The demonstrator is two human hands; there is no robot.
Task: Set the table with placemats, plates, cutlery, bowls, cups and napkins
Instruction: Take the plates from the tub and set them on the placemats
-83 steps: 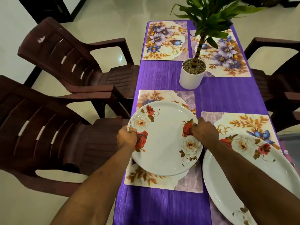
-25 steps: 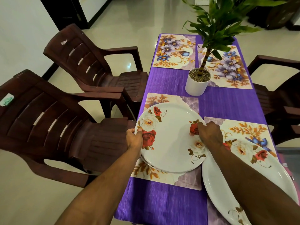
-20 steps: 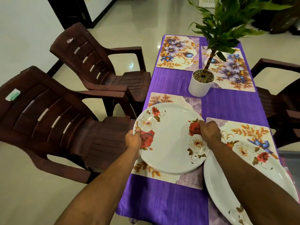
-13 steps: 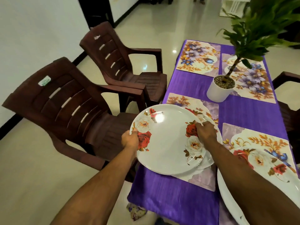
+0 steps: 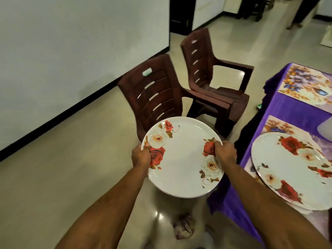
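Floor: pale glossy tiles (image 5: 71,177), with a light glare low in the view.
Wall: plain white wall (image 5: 71,42) on the left, black skirting along its foot.
Chairs: two dark brown plastic armchairs (image 5: 158,97), one behind the other, beside the table.
Table: purple cloth (image 5: 294,108) at the right edge, floral placemats (image 5: 305,83) lying on it.
Laid plate: rose-patterned plate (image 5: 291,169) resting on the near placemat.
Carried plates: stack of rose-patterned plates (image 5: 183,157) held over the floor, left of the table and clear of it.
Left hand (image 5: 141,156): fingers curled round the stack's left rim.
Right hand (image 5: 225,152): fingers curled round the right rim.
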